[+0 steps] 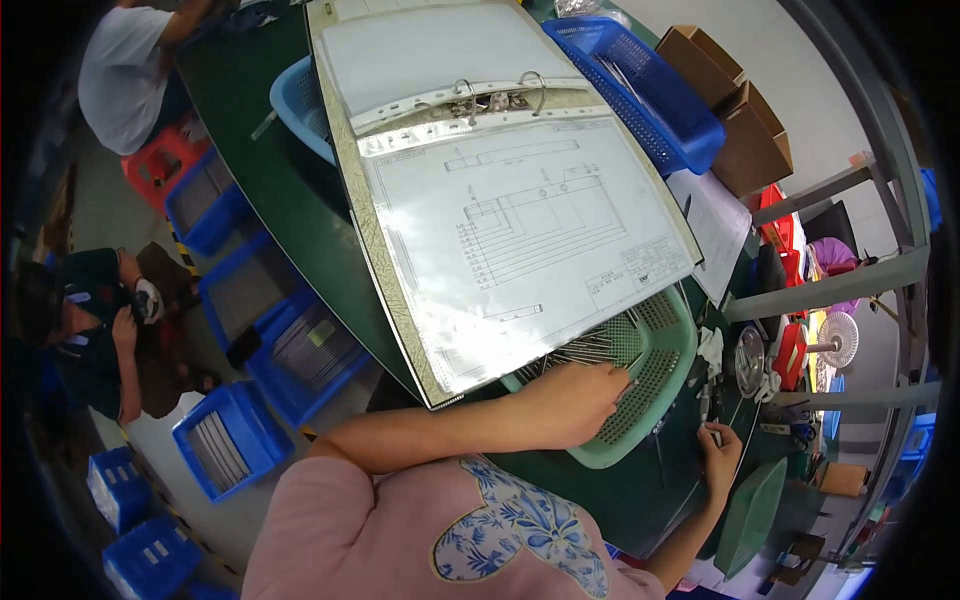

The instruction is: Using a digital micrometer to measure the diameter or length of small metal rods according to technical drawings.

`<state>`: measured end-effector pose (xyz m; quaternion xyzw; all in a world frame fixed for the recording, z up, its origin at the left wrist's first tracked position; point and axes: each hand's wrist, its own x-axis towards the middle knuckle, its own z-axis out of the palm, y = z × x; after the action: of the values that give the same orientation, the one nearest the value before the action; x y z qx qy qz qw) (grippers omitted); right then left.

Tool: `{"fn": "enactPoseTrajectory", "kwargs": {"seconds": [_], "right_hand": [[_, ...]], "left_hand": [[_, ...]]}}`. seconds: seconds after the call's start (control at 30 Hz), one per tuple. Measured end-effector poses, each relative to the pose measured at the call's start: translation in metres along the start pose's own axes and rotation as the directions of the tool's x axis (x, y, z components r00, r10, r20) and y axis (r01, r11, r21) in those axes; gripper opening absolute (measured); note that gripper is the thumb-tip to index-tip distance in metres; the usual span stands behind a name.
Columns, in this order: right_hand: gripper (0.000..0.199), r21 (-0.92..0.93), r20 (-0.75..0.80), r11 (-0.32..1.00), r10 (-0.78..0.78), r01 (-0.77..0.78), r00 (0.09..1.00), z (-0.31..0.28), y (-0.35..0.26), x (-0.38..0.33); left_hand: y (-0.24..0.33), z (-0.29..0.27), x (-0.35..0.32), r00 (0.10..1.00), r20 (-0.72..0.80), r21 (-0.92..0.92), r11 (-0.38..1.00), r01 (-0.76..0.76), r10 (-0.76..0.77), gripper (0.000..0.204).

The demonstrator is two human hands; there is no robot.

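My left hand [580, 403] reaches into a light green plastic basket [655, 400], its fingers curled together by a bunch of thin metal rods [580, 350]. Something small pokes out at the fingertips, too small to name. Over part of the basket lies an open ring binder [385, 255] with a technical drawing [540, 230] in a clear sleeve. To the right of the basket, my right hand [718, 460] is at the table's edge, its thumb and fingers closed round a small dark thing that I cannot make out.
A blue basket [690, 145] and cardboard boxes [745, 135] stand at the far right. Left of the green table [265, 170], blue crates [225, 440] with rods are on the floor. Two people sit at the left. A green tray [752, 515] lies beside my right forearm.
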<state>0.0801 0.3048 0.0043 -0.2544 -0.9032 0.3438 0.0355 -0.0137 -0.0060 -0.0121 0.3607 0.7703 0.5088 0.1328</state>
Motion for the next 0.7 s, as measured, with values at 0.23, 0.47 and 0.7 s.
{"fn": "enactPoseTrajectory", "kwargs": {"seconds": [0.23,0.47,0.7], "right_hand": [[0.013,0.075,0.147,0.973,0.204,-0.217,0.968,0.009,-0.001,0.009],[0.008,0.116,0.16,0.98,0.142,-0.161,0.977,0.002,0.022,0.017],[0.016,-0.206,-0.106,0.946,-0.274,0.248,0.956,0.018,0.046,0.018]], "left_hand": [[-0.001,-0.007,-0.004,0.999,-0.012,-0.037,0.999,0.038,-0.038,0.014],[0.003,-0.012,-0.002,0.999,0.018,-0.181,0.983,0.04,-0.037,0.014],[0.005,-0.011,-0.001,0.999,0.033,-0.084,0.996,0.022,-0.019,0.014]]}}
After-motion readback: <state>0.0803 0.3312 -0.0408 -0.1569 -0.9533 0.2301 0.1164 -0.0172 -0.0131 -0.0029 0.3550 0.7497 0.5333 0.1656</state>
